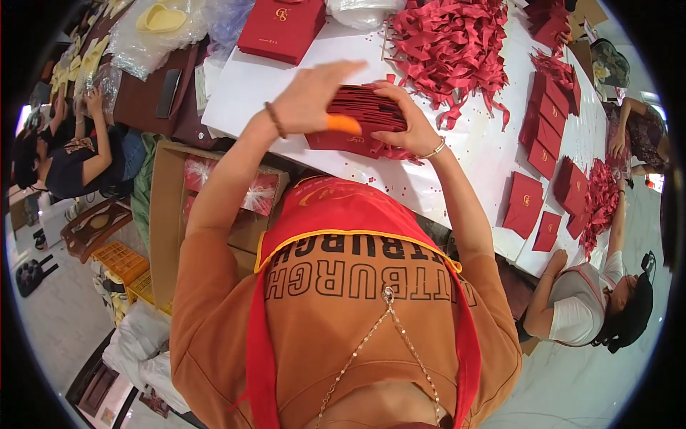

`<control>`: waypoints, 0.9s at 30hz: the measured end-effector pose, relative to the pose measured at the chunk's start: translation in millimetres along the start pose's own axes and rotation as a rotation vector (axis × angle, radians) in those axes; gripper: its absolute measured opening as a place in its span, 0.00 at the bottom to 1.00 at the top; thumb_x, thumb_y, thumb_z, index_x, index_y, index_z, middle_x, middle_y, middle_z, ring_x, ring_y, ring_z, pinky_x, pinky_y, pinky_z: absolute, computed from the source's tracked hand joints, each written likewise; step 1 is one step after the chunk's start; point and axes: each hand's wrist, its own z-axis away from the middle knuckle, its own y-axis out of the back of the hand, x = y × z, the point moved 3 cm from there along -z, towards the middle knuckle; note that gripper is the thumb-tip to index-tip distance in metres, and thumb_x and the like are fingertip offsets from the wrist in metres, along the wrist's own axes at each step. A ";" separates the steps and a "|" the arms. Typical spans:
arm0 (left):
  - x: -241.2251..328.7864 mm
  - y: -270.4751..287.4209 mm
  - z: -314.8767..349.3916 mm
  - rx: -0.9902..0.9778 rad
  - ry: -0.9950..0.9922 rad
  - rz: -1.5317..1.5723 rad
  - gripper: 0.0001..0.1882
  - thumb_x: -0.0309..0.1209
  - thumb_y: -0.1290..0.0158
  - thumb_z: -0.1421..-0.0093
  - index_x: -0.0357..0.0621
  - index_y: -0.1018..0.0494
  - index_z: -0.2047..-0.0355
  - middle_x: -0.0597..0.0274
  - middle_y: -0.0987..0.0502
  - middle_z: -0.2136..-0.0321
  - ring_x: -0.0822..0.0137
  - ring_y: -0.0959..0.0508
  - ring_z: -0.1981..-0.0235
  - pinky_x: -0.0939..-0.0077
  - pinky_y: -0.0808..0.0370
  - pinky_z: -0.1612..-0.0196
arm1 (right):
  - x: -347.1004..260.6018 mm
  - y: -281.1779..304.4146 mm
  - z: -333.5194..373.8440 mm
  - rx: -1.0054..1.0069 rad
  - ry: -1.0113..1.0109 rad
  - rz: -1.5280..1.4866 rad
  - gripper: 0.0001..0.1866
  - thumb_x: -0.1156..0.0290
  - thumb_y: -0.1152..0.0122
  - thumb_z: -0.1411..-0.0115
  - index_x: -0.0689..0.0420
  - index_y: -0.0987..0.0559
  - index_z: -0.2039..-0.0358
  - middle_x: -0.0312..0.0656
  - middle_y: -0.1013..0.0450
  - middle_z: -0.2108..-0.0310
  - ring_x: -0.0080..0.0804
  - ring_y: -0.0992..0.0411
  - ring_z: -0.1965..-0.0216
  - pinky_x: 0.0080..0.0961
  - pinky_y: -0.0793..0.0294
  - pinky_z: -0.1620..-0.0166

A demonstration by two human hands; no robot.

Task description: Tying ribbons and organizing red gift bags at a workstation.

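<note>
A thick stack of flat red paper pieces with gold print, like folded gift bags [364, 107], stands on its edge on the white table near its front side. My right hand [409, 123] grips the stack's right end, thumb in front and fingers over the top. At the left end is my left hand [311, 100], its fingers stretched out flat above the paper. An orange finger cover [344, 124] sits on its thumb, which lies against the front of the stack. Red ribbon ends show under my right hand.
A heap of red ribbons [450, 50] lies behind my right hand. Red stacks stand at the back left [281, 28] and along the right [547, 121]. An open cardboard box [166, 214] is at my left. A co-worker [586, 304] reaches in from the right.
</note>
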 end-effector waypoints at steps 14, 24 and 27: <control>-40.1 -72.1 30.5 0.438 0.350 1.445 0.42 0.64 0.82 0.45 0.46 0.52 0.40 0.54 0.50 0.41 0.65 0.47 0.42 0.74 0.51 0.41 | 11.0 -25.6 8.7 0.300 0.068 0.224 0.69 0.56 0.22 0.77 0.59 0.61 0.41 0.51 0.62 0.40 0.42 0.58 0.39 0.34 0.56 0.39; -54.9 -55.0 42.3 0.208 0.236 1.380 0.40 0.61 0.66 0.45 0.42 0.51 0.42 0.54 0.40 0.48 0.64 0.40 0.46 0.70 0.44 0.44 | 20.0 -21.1 23.4 0.421 -0.048 0.191 0.56 0.59 0.25 0.72 0.61 0.49 0.45 0.48 0.40 0.55 0.41 0.41 0.51 0.34 0.43 0.46; -43.9 -34.5 57.3 0.019 0.202 1.188 0.51 0.52 0.44 0.55 0.44 0.59 0.39 0.51 0.47 0.43 0.60 0.48 0.40 0.67 0.53 0.40 | 18.0 -16.5 20.7 0.390 0.001 0.210 0.59 0.61 0.24 0.72 0.61 0.52 0.43 0.49 0.40 0.55 0.40 0.39 0.52 0.33 0.38 0.49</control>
